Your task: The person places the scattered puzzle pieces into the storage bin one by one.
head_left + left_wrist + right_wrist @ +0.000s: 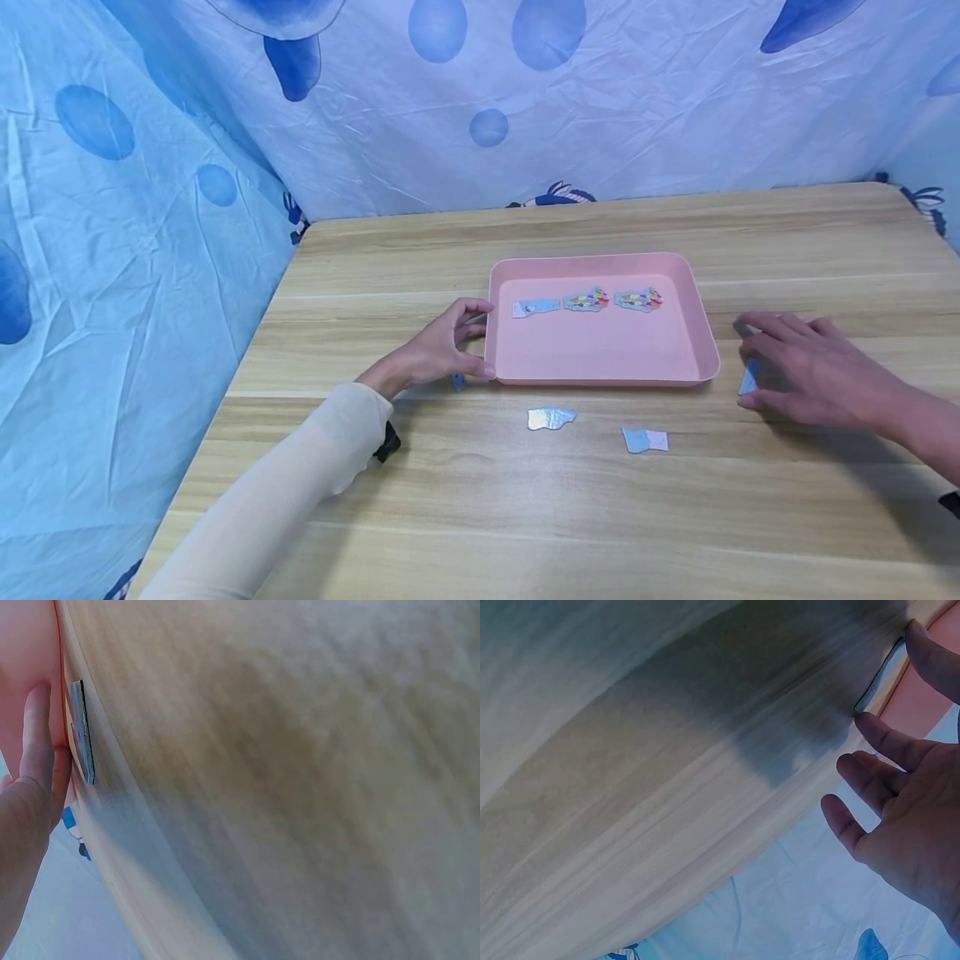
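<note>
Several small flat pieces, like puzzle pieces, lie about a shallow pink tray (600, 362). My left hand (453, 342) holds the tray's left side, thumb at the near corner and fingers farther back along the rim. Under that hand a blue piece (458, 382) lies partly hidden, seen edge-on as a thin dark piece (82, 733) in the left wrist view. Right of the tray, my right hand (813, 371) pinches a light-blue piece (748, 377) on the table. In the right wrist view thumb and index finger meet opposite ends of this piece (880, 677); the other fingers spread away.
Inside the tray sit a blue-and-pink strip (536, 307) and two colourful pieces (587, 300). Before it on the wooden table (480, 517) lie a shiny piece (551, 418) and a blue-and-lilac piece (645, 440). Blue patterned cloth (600, 125) hangs behind the table.
</note>
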{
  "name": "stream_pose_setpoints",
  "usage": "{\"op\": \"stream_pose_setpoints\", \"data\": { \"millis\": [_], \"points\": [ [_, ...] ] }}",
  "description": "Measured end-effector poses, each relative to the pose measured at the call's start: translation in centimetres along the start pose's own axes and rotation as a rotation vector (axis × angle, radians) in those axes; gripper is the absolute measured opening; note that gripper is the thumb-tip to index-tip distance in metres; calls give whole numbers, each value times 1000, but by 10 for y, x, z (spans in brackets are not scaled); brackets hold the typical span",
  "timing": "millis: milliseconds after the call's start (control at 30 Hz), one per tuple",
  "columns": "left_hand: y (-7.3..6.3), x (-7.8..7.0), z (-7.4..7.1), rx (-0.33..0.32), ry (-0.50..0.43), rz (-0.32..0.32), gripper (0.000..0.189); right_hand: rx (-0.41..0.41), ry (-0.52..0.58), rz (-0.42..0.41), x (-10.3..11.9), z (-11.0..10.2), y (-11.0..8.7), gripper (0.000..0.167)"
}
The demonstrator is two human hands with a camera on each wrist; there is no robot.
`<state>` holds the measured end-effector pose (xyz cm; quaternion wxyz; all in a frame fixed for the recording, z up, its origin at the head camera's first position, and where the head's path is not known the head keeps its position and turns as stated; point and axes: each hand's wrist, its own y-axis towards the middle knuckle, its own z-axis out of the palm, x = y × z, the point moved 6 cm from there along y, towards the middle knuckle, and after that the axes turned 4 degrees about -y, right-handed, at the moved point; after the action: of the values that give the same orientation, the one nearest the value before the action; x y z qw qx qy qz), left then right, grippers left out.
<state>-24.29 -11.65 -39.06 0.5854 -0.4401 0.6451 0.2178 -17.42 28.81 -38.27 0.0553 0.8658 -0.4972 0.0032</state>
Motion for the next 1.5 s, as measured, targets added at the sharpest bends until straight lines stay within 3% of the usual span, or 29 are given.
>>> {"op": "stream_pose_setpoints", "data": {
  "millis": [233, 567, 833, 1167, 1433, 1500],
  "points": [
    [0, -1, 1, 4, -6, 1, 88, 4, 9, 21, 2, 1, 1, 45],
    [0, -1, 0, 3, -9, -4, 89, 37, -15, 121, -4, 4, 0, 55],
    [-1, -2, 1, -5, -1, -9, 88, 37, -12, 109, -4, 5, 1, 45],
    [0, -1, 1, 11, -20, -18, 91, 12, 15, 68, -6, 3, 1, 48],
    [-10, -22, 7, 18, -27, -28, 87, 7, 4, 45, -7, 3, 0, 50],
    [-10, -20, 6, 16, -25, -21, 87, 7, 4, 49, -9, 2, 0, 50]
  ]
}}
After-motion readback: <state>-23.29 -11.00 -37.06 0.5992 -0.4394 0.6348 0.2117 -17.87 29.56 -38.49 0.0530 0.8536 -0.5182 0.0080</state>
